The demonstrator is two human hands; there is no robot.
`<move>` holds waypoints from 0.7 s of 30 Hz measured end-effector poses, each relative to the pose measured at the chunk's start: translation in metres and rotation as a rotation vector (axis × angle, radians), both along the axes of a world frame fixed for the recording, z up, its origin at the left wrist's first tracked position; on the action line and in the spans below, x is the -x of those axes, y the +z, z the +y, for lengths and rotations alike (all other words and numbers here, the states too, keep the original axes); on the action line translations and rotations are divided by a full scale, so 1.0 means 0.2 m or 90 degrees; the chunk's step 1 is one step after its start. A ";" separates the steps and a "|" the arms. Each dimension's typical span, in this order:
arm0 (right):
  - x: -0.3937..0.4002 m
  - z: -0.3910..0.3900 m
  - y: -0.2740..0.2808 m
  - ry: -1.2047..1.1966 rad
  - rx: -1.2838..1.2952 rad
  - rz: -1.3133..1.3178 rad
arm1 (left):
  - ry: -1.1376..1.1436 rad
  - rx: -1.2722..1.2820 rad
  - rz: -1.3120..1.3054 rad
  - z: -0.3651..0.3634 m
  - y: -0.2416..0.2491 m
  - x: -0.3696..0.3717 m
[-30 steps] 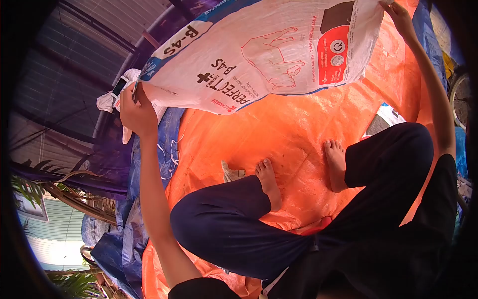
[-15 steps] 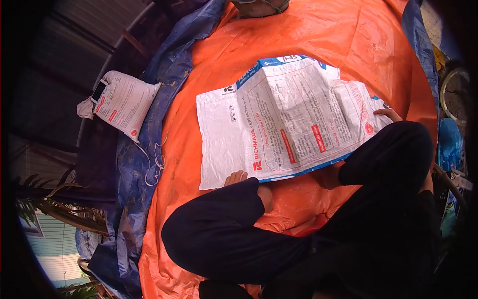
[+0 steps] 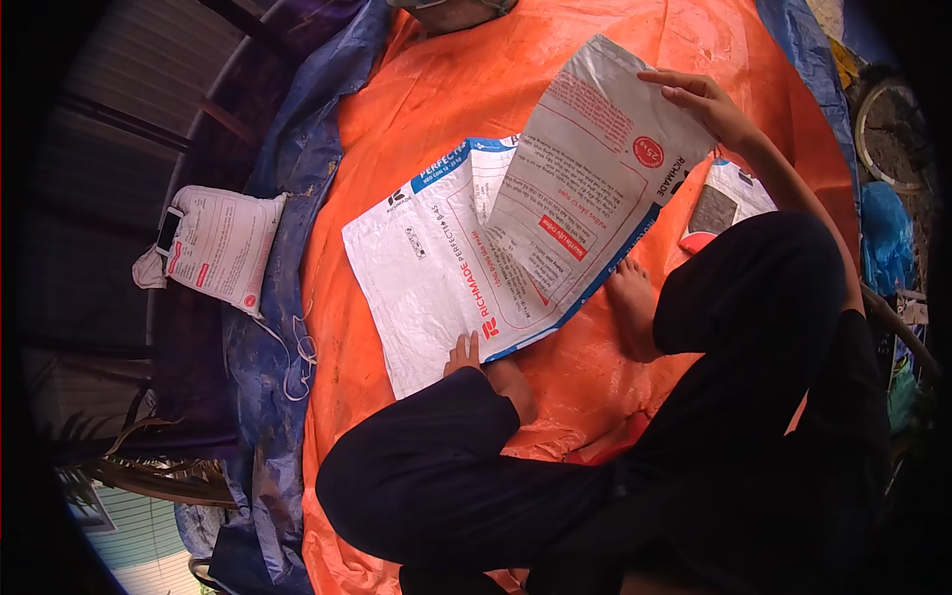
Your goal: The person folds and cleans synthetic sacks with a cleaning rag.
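Note:
A flat white printed sack [image 3: 407, 288] with blue edges lies across the orange tarp in front of my crossed legs. My left hand [image 3: 463, 355] rests on its near left edge, fingers stretched out, the rest of the hand behind my knee. Up at the sack's raised right end, my right hand [image 3: 702, 104] pinches the edge between thumb and fingers. That end is lifted and folded over towards the left, with red print and a "25 kg" mark showing. Beside my right knee lies another white and blue printed piece [image 3: 746, 188] with a grey patch, partly hidden.
Orange tarp [image 3: 397, 119] spreads beneath me, bordered by blue tarp [image 3: 268, 397]. To the left stands a filled white sack [image 3: 230, 248] with a phone [image 3: 170, 228] on it and loose string nearby. A bucket-like container [image 3: 456, 12] stands at the far edge; a blue plastic bag [image 3: 886, 233] is at right.
My right hand has risen away from my right knee, lifting the sack's right end and folding it leftwards. The white and blue piece beneath is uncovered. My left hand stays on the near edge.

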State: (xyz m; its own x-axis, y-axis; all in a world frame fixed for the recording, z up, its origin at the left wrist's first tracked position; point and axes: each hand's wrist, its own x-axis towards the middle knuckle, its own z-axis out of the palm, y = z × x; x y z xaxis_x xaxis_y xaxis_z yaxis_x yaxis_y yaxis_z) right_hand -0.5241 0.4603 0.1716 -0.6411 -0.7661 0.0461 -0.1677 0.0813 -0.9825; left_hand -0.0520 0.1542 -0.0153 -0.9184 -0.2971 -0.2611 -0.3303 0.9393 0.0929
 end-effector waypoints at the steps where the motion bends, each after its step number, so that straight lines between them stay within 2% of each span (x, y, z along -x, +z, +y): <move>1: -0.01 -0.05 0.07 0.023 0.025 0.052 | 0.006 0.006 -0.005 0.00 -0.01 0.00; 5: -0.04 -0.09 0.20 0.048 0.088 0.229 | 0.035 0.008 -0.024 0.01 -0.06 0.02; 6: -0.04 -0.05 0.20 0.046 0.067 0.152 | 0.044 0.007 -0.028 0.02 -0.07 0.02; 8: -0.03 0.05 0.11 0.003 0.029 0.150 | 0.063 0.008 -0.040 0.03 -0.08 0.01; 12: 0.04 0.35 -0.20 -0.098 -0.080 0.001 | 0.097 0.012 -0.056 0.04 -0.14 0.00; 14: 0.21 0.58 -0.52 -0.153 -0.180 -0.079 | 0.113 0.020 -0.035 0.02 -0.34 -0.05; 15: 0.26 0.66 -0.65 -0.166 -0.249 -0.089 | 0.120 0.024 -0.018 0.02 -0.47 -0.08; 17: 0.33 0.75 -0.86 -0.167 -0.322 -0.042 | 0.128 0.016 -0.007 0.01 -0.49 -0.06; 18: 0.36 0.78 -0.99 -0.152 -0.325 0.013 | 0.129 0.005 -0.014 0.03 -0.37 -0.02; 21: 0.33 0.73 -1.06 -0.178 -0.347 0.090 | 0.134 -0.022 -0.043 0.08 0.14 0.13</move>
State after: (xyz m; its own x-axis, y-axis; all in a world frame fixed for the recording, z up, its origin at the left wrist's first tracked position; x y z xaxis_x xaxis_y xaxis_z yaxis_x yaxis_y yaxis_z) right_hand -0.5909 0.6060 -0.0406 -0.8366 -0.5082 -0.2047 -0.1935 0.6236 -0.7575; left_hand -0.0778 0.1708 0.0126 -0.8172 -0.4706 -0.3328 -0.5253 0.8456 0.0944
